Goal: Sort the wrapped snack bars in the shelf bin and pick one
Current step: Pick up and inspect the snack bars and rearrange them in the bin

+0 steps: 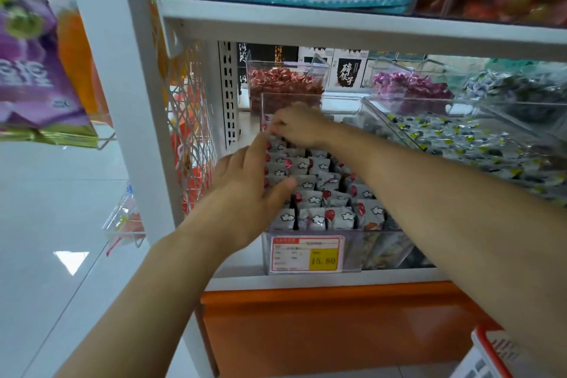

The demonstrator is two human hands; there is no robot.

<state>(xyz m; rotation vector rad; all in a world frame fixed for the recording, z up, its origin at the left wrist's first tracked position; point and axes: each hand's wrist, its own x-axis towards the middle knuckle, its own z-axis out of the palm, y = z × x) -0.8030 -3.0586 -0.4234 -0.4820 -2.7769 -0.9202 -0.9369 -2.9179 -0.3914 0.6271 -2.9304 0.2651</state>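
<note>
A clear plastic shelf bin (352, 252) holds several grey wrapped snack bars (319, 196) printed with white clouds and red fruit, standing in rows. My left hand (248, 193) rests at the bin's left side, fingers straight along the row ends, thumb lying on the bars. My right hand (299, 126) reaches across to the far left corner of the bin, its fingers curled down and pinching a bar there; that bar is mostly hidden under the fingers.
A price tag (306, 253) reading 15.80 is on the bin's front. To the right stands a bin of green-and-white sweets (466, 144). Behind stand bins of red sweets (285, 83) and purple sweets (411, 86). The upper shelf edge (337, 27) hangs low overhead.
</note>
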